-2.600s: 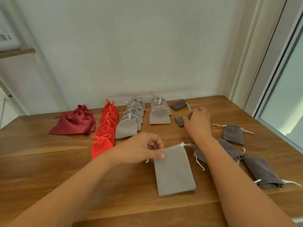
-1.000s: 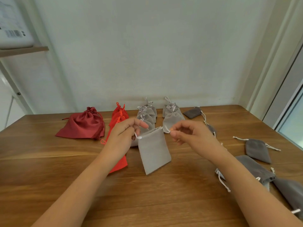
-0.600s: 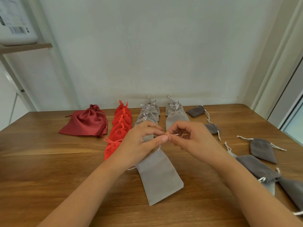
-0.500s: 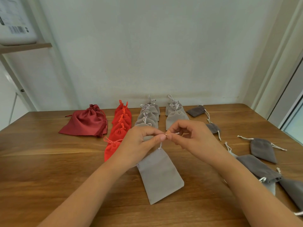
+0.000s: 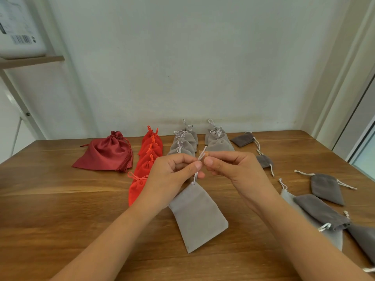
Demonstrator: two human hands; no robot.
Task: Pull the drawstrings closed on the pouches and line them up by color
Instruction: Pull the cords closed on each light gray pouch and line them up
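Observation:
A light grey pouch (image 5: 197, 216) hangs by its white drawstring (image 5: 196, 175), its lower end on the wooden table (image 5: 60, 209). My left hand (image 5: 172, 175) and my right hand (image 5: 233, 171) meet above it, both pinching the drawstring. Behind stand a row of orange-red pouches (image 5: 149, 157) and two rows of light grey pouches (image 5: 183, 142), (image 5: 218, 138), all cinched. A dark red pouch (image 5: 105, 154) lies at the left. Dark grey pouches (image 5: 243, 138), (image 5: 326, 188), (image 5: 320, 211) lie scattered at the right.
A pale grey pouch (image 5: 332, 238) lies partly under the dark grey ones near the table's right edge. The wall runs right behind the rows. A shelf with a white box (image 5: 18, 27) hangs at the upper left; a window frame (image 5: 355, 128) is at the right.
The pouch went from flat on the table to lifted by its cords. My hands came together from its two sides and now pinch the drawstring at one point above the gathered mouth.

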